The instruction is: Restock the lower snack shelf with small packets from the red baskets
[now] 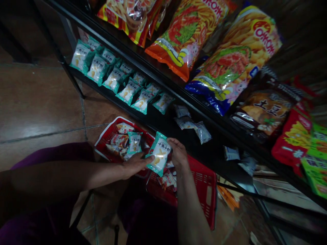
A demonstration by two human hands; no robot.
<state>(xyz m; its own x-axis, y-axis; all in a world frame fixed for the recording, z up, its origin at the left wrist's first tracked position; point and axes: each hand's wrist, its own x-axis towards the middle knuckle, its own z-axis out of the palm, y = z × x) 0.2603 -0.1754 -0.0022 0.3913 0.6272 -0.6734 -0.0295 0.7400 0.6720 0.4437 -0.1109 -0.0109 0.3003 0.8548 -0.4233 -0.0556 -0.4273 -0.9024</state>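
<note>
A small teal-and-white snack packet [159,153] is held between my two hands, its printed face turned up. My left hand [136,164] grips its lower left side, thumb on the front. At its upper right edge, the fingers of my right hand [177,151] pinch the packet. Below it are two red plastic baskets. The left basket [102,140] contains several red-and-white packets and another teal packet [134,142]. More red-and-white packets [167,179] lie in the right basket [204,177], partly covered by my right arm.
On the black lower shelf [168,127] stand rows of teal packets [114,79], with several silvery packets [203,132] lying to their right. Large snack bags [222,64] fill the shelf above. A thin metal shelf leg [74,80] comes down at the left onto the tiled floor [46,102].
</note>
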